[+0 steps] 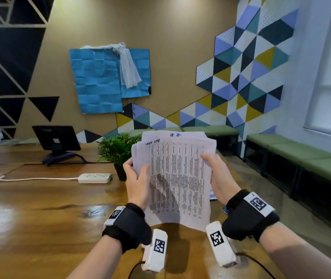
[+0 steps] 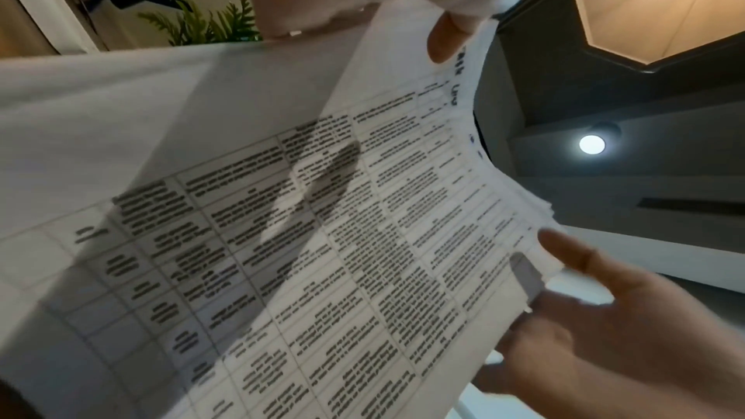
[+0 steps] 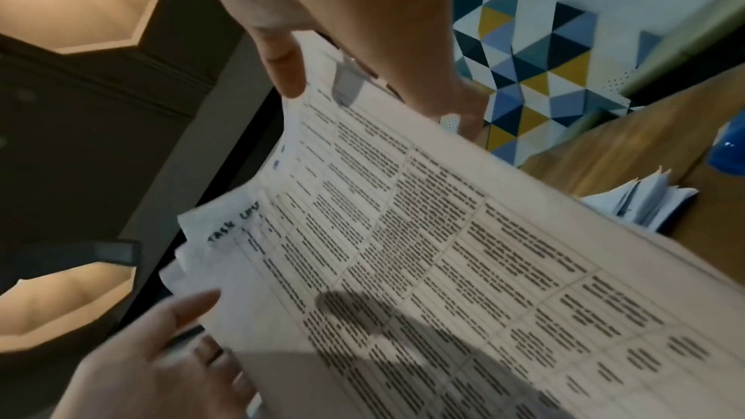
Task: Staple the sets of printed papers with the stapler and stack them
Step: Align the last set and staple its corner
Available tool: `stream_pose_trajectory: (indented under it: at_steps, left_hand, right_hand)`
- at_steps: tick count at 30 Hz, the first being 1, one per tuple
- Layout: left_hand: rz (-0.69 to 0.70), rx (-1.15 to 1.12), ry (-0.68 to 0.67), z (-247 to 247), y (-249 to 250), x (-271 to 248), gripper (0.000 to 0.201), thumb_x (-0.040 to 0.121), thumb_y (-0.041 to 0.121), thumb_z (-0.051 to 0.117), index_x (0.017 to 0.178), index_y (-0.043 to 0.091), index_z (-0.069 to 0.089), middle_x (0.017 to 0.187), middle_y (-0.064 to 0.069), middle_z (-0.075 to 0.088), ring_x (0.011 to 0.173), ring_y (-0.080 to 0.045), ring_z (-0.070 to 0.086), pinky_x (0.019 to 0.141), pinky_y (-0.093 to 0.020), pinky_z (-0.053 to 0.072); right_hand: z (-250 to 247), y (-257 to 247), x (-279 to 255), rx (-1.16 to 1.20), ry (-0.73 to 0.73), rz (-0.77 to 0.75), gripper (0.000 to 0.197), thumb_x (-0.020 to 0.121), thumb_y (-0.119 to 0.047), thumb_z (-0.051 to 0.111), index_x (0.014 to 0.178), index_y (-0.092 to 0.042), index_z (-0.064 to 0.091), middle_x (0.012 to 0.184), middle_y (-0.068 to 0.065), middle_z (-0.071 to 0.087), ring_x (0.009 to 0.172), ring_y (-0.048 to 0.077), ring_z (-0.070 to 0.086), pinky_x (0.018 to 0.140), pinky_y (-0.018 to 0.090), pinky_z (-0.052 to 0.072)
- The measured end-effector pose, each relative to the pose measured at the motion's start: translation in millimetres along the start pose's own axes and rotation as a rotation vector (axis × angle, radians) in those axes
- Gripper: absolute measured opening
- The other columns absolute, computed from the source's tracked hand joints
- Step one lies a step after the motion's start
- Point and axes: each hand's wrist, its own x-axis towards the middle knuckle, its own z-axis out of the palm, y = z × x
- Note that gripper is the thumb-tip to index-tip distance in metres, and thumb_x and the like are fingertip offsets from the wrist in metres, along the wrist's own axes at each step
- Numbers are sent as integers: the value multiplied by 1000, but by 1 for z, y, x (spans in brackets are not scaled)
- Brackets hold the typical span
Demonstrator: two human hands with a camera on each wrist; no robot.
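Head view: both hands hold one set of printed papers upright above the bench, long axis running 12 to 6. The left hand pinches the 9 o'clock edge, the right hand the 3 o'clock edge; the sheets' top edges sit uneven, so squaring them looks the step in hand.

Left wrist view: the left hand's thumb lies on the printed face, clamping the sheets.

Right wrist view: the right hand's thumb pinches the top corner. At 3 o'clock, more papers lie on the bench beside a blue object, possibly the stapler, so the right hand is nearer.
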Motion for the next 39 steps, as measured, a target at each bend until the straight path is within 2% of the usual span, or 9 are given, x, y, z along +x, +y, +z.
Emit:
stream_pose_trajectory:
  at_steps: [10, 14, 18, 23, 25, 27, 31, 34, 39]
  left_hand:
    - [188, 152, -37, 9, 5, -4, 7, 99, 11, 38, 103, 17, 39, 106, -8, 53, 98, -22, 53, 80, -31, 45]
    - [125, 172, -75, 8, 2, -4, 19, 97, 11, 42, 111, 21, 33, 112, -7, 57, 101, -24, 58, 91, -42, 50]
    - [88, 221, -77, 7, -1, 3, 18, 98, 17, 41, 113, 23, 35, 107, -5, 59, 91, -21, 59, 87, -42, 50]
    - [23, 214, -119, 1, -10, 9, 14, 98, 20, 44, 110, 17, 39, 95, 2, 58, 82, -11, 55, 76, -32, 46]
    - [-46, 139, -145, 0, -14, 8, 13, 98, 16, 44, 110, 14, 39, 94, 4, 55, 84, -10, 53, 69, -27, 43]
    - [-92, 68, -143, 0, -17, 6, 13, 98, 12, 44, 111, 13, 40, 93, 7, 54, 83, -5, 52, 68, -21, 42]
    - [-125, 67, -143, -2, -24, 10, 15, 97, 11, 45, 110, 14, 38, 97, 2, 55, 85, -8, 54, 74, -28, 46]
    - [-124, 71, -159, 0, -24, 9, 17, 96, 11, 48, 109, 13, 38, 96, 3, 53, 84, -7, 53, 76, -30, 46]
    - [95, 41, -108, 7, 6, 11, 23, 95, 20, 53, 114, 15, 41, 107, -1, 58, 93, -9, 58, 81, -21, 47]
  right_hand:
    - [5, -4, 1, -65, 10, -142, 14, 100, -13, 42, 104, -25, 46, 114, 10, 61, 95, 17, 64, 78, 34, 53]
    - [-1, -1, 2, -592, 88, -576, 59, 96, -5, 45, 141, -36, 23, 135, 6, 48, 113, 16, 55, 96, 28, 44]
    - [7, -7, 5, -1043, 57, -774, 55, 97, -6, 41, 148, -26, 29, 122, 4, 40, 82, 19, 55, 70, 19, 42]
    - [11, -9, 10, -718, 131, -623, 41, 95, 0, 37, 133, -15, 42, 124, 4, 41, 103, 9, 45, 91, 6, 32]
    - [12, -8, 16, -428, 84, -438, 46, 94, 1, 35, 130, -28, 36, 119, 4, 50, 105, 18, 54, 97, 28, 43]
    - [14, -8, 17, -273, 60, -311, 47, 97, -1, 36, 130, -34, 33, 105, 7, 58, 90, 21, 61, 83, 39, 51]
    - [12, -10, 17, -270, 17, -266, 49, 99, -8, 38, 136, -38, 25, 106, 6, 59, 93, 20, 64, 84, 39, 53]
    - [11, -7, 19, -227, -7, -170, 44, 100, -3, 35, 135, -28, 28, 99, -1, 57, 85, 12, 62, 68, 28, 52]
    - [6, -4, 27, -203, 32, -117, 33, 95, 3, 38, 118, -21, 38, 109, 4, 58, 105, 21, 59, 93, 46, 50]
